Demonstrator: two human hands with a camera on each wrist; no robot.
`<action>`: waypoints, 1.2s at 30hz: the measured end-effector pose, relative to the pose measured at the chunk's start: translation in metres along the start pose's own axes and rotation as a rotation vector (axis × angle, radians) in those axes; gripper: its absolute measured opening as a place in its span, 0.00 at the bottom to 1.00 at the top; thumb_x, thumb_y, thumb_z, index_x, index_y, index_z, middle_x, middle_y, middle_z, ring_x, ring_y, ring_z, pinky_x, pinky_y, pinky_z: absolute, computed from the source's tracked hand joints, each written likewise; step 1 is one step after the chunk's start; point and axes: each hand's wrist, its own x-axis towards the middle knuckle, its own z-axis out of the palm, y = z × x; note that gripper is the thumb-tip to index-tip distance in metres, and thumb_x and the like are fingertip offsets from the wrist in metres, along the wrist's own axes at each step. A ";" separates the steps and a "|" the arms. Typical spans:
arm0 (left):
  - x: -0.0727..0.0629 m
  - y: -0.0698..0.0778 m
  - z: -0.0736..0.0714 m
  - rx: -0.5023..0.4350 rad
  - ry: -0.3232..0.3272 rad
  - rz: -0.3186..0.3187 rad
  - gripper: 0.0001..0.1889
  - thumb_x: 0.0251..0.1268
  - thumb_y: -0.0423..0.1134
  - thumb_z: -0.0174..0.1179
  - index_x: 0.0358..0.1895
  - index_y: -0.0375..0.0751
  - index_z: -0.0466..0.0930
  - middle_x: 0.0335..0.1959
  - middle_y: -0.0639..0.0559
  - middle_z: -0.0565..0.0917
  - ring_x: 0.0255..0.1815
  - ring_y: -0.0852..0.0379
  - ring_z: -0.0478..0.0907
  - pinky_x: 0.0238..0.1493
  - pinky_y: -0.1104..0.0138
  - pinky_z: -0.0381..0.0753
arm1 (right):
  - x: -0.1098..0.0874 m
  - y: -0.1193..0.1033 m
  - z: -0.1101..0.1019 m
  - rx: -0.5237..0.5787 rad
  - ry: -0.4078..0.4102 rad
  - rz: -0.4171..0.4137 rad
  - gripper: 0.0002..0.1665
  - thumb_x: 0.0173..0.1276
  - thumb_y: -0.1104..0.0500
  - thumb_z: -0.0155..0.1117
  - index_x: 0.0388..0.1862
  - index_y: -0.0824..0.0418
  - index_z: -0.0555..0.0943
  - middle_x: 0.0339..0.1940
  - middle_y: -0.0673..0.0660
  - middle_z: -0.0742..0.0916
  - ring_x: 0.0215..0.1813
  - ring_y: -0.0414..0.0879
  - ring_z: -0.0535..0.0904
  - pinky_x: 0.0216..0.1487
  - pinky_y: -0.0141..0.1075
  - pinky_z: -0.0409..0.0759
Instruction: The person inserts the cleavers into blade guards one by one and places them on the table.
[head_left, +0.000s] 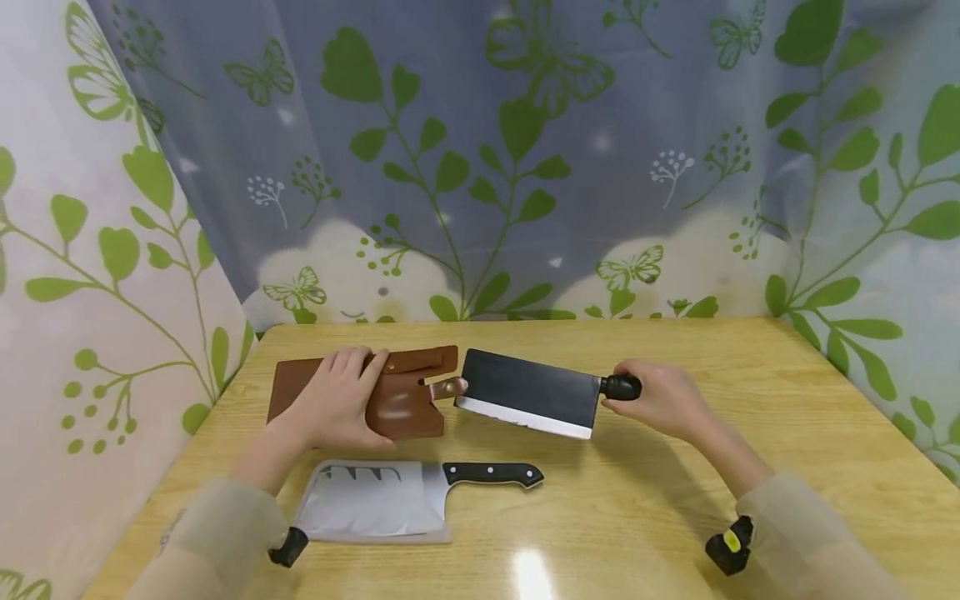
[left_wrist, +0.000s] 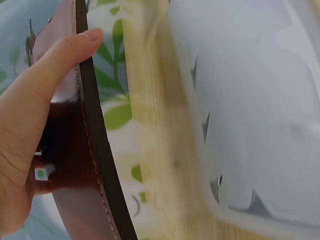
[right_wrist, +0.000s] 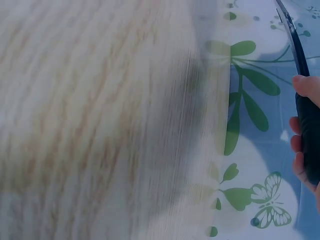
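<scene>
My right hand [head_left: 660,398] grips the black handle [head_left: 621,387] of a cleaver. Its dark blade [head_left: 532,387] has a bright cutting edge facing down and points left. In the right wrist view, fingers [right_wrist: 296,142] curl round that handle. My left hand [head_left: 341,402] holds a brown leather cleaver sheath [head_left: 408,412], its thumb [left_wrist: 75,47] over the stitched edge. The sheath's open end and snap strap [head_left: 448,387] meet the blade's far end, with the strap overlapping the blade's corner.
A second cleaver lies on the wooden table [head_left: 630,533] nearer me, its blade in a whitish translucent cover [head_left: 375,504], its black riveted handle [head_left: 491,473] pointing right. Behind the table hangs a leaf-and-butterfly curtain [head_left: 465,250].
</scene>
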 end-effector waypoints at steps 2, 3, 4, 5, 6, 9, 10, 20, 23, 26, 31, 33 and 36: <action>0.000 0.006 0.000 0.012 0.008 0.017 0.66 0.25 0.76 0.62 0.68 0.33 0.55 0.57 0.33 0.64 0.58 0.37 0.62 0.59 0.46 0.58 | -0.002 -0.002 0.000 -0.005 0.021 -0.023 0.19 0.50 0.52 0.73 0.37 0.60 0.80 0.28 0.51 0.84 0.24 0.40 0.76 0.23 0.35 0.72; 0.001 0.008 0.000 0.019 0.010 0.024 0.65 0.25 0.77 0.61 0.68 0.33 0.55 0.57 0.33 0.64 0.58 0.38 0.62 0.59 0.46 0.57 | -0.003 -0.004 0.000 -0.002 0.031 -0.035 0.19 0.50 0.52 0.73 0.37 0.60 0.80 0.28 0.51 0.84 0.24 0.40 0.77 0.23 0.34 0.72; 0.001 0.011 0.000 0.019 0.009 0.029 0.65 0.25 0.77 0.61 0.68 0.34 0.55 0.58 0.34 0.64 0.58 0.38 0.62 0.59 0.46 0.57 | -0.004 -0.005 0.000 -0.004 0.039 -0.049 0.19 0.49 0.52 0.73 0.37 0.60 0.80 0.28 0.51 0.84 0.23 0.39 0.76 0.23 0.34 0.72; 0.001 0.013 0.000 0.022 0.013 0.037 0.65 0.25 0.77 0.60 0.68 0.34 0.55 0.58 0.34 0.64 0.58 0.39 0.62 0.58 0.46 0.58 | -0.004 -0.006 0.000 -0.005 0.046 -0.066 0.19 0.49 0.52 0.73 0.37 0.60 0.80 0.27 0.51 0.84 0.23 0.39 0.77 0.22 0.33 0.72; 0.000 0.015 0.000 0.029 0.013 0.042 0.65 0.25 0.78 0.60 0.68 0.35 0.55 0.58 0.34 0.64 0.58 0.39 0.62 0.58 0.46 0.58 | -0.005 -0.007 0.000 -0.005 0.054 -0.083 0.19 0.49 0.52 0.74 0.37 0.60 0.80 0.27 0.50 0.84 0.23 0.38 0.77 0.22 0.33 0.72; 0.000 0.019 0.001 0.038 0.024 0.056 0.65 0.26 0.78 0.59 0.68 0.36 0.55 0.58 0.35 0.64 0.57 0.39 0.62 0.56 0.46 0.60 | -0.006 -0.010 -0.001 -0.004 0.073 -0.128 0.18 0.48 0.52 0.74 0.36 0.59 0.80 0.26 0.49 0.84 0.22 0.37 0.76 0.21 0.31 0.72; 0.000 0.020 0.001 0.041 0.028 0.058 0.64 0.25 0.79 0.58 0.68 0.36 0.56 0.57 0.35 0.64 0.57 0.39 0.62 0.56 0.46 0.60 | -0.006 -0.010 -0.001 -0.006 0.080 -0.140 0.18 0.48 0.52 0.74 0.36 0.59 0.80 0.26 0.49 0.84 0.22 0.36 0.76 0.21 0.31 0.72; -0.001 0.020 0.005 0.038 0.076 0.072 0.64 0.24 0.78 0.59 0.66 0.35 0.57 0.56 0.34 0.65 0.56 0.38 0.63 0.54 0.46 0.62 | -0.007 -0.015 0.000 -0.012 0.093 -0.210 0.19 0.46 0.53 0.75 0.35 0.59 0.81 0.27 0.49 0.83 0.23 0.37 0.76 0.21 0.30 0.72; -0.001 0.022 0.005 0.031 0.087 0.076 0.64 0.24 0.78 0.60 0.66 0.35 0.58 0.56 0.34 0.65 0.55 0.38 0.64 0.55 0.46 0.62 | -0.007 -0.019 0.001 0.000 0.076 -0.212 0.19 0.47 0.53 0.75 0.36 0.59 0.81 0.27 0.49 0.84 0.23 0.37 0.77 0.22 0.30 0.72; 0.000 0.024 0.004 0.017 0.096 0.088 0.64 0.24 0.77 0.61 0.66 0.34 0.59 0.56 0.33 0.66 0.55 0.37 0.64 0.55 0.45 0.62 | -0.006 -0.024 0.003 0.020 0.063 -0.188 0.19 0.48 0.53 0.74 0.37 0.60 0.81 0.28 0.50 0.84 0.24 0.38 0.78 0.22 0.30 0.73; 0.000 0.028 0.003 0.007 0.092 0.106 0.64 0.25 0.77 0.60 0.66 0.33 0.58 0.56 0.33 0.66 0.55 0.37 0.64 0.56 0.45 0.62 | -0.003 -0.031 0.004 0.055 0.021 -0.129 0.20 0.49 0.51 0.74 0.38 0.60 0.81 0.30 0.50 0.85 0.26 0.38 0.78 0.24 0.31 0.74; 0.000 0.029 0.002 0.006 0.091 0.109 0.64 0.25 0.77 0.60 0.66 0.33 0.58 0.56 0.33 0.66 0.55 0.37 0.64 0.57 0.45 0.62 | -0.002 -0.033 0.003 0.073 -0.012 -0.107 0.20 0.50 0.51 0.73 0.39 0.60 0.81 0.31 0.50 0.85 0.27 0.38 0.78 0.25 0.32 0.74; -0.002 0.030 0.003 -0.003 0.086 0.111 0.64 0.25 0.76 0.61 0.67 0.34 0.58 0.56 0.34 0.66 0.56 0.38 0.64 0.57 0.46 0.62 | 0.000 -0.036 0.002 0.089 -0.058 -0.088 0.21 0.51 0.50 0.73 0.41 0.60 0.81 0.33 0.50 0.84 0.28 0.38 0.78 0.26 0.32 0.74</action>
